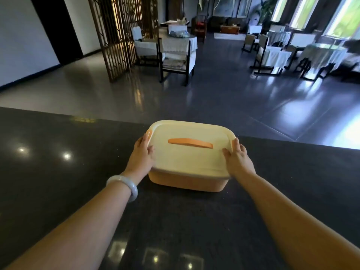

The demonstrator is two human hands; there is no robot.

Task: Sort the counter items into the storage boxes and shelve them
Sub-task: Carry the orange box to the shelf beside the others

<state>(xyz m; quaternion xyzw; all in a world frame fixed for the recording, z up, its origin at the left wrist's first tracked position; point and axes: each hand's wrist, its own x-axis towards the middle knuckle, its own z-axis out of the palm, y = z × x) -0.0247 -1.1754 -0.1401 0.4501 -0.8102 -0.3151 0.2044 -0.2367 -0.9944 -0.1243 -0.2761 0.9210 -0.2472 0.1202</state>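
An orange storage box (185, 182) stands on the dark stone counter (58, 172), near its far edge. A cream lid (187, 158) with an orange handle (190, 143) covers the box, so its contents are hidden. My left hand (141, 154) grips the lid's left edge, thumb on top and fingers curled over the rim. My right hand (238, 157) grips the lid's right edge the same way. A pale bangle (124, 185) sits on my left wrist.
Beyond the counter's far edge lies a glossy tiled floor (214, 98). A wooden lattice screen (120, 34) stands at the back left. Tables with white cloths and dark-framed chairs (177, 53) fill the middle and right of the room (282, 53).
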